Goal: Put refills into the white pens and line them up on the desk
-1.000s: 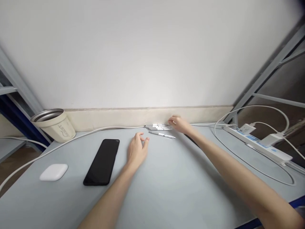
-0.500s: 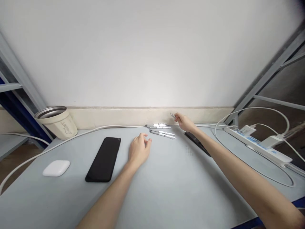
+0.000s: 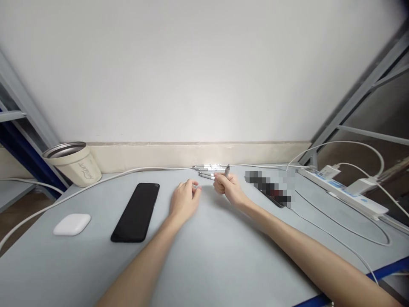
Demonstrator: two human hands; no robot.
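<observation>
My right hand (image 3: pixel 229 189) is closed around a white pen (image 3: pixel 226 171), whose metal tip sticks up above my fingers. A little to its left, a small bundle of white pens with metal tips (image 3: pixel 209 169) lies on the grey desk (image 3: pixel 204 264) by the wall. My left hand (image 3: pixel 184 200) rests on the desk with its fingers loosely curled, holding nothing. Its fingertips are just short of the pens. A black smartphone (image 3: pixel 135 212) lies face up to the left of that hand.
A white earbud case (image 3: pixel 72 224) and a cream insulated cup with a steel rim (image 3: pixel 75 164) stand at the left. A dark phone (image 3: pixel 271 195), partly blurred out, lies to the right. Beyond it are a white power strip (image 3: pixel 338 192) with plugged-in chargers and loose white cables.
My right hand has lifted a pen from the group and moved left and toward me, holding it upright. My left hand has barely moved.
</observation>
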